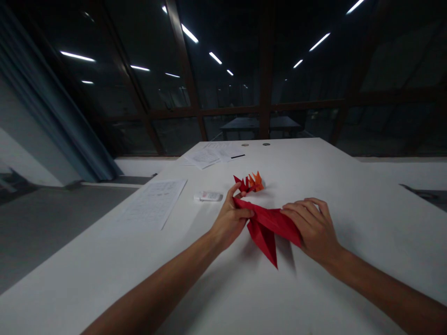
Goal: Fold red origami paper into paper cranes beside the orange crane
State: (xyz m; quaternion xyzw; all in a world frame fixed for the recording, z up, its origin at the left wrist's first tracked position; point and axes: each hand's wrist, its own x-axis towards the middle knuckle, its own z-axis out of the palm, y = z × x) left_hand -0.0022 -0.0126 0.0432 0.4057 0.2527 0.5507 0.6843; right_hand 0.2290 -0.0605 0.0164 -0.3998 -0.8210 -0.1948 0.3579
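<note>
A large sheet of red origami paper (274, 219), partly folded, is held just above the table between my two hands. My left hand (233, 216) pinches its left end between thumb and fingers. At the right end, my right hand (316, 228) has its fingers over the upper edge, gripping the paper; its thumb is hidden. A pointed flap of the same paper hangs down between the hands. Just beyond my left fingers stand a small red folded paper figure (240, 183) and an orange one (257, 180), close together.
On the white table (349, 186), a white tube-like item (208, 197) lies left of the paper figures. A printed sheet (153, 202) lies at the left edge, with more papers (206, 156) at the back left. Dark windows (226, 56) stand behind the table.
</note>
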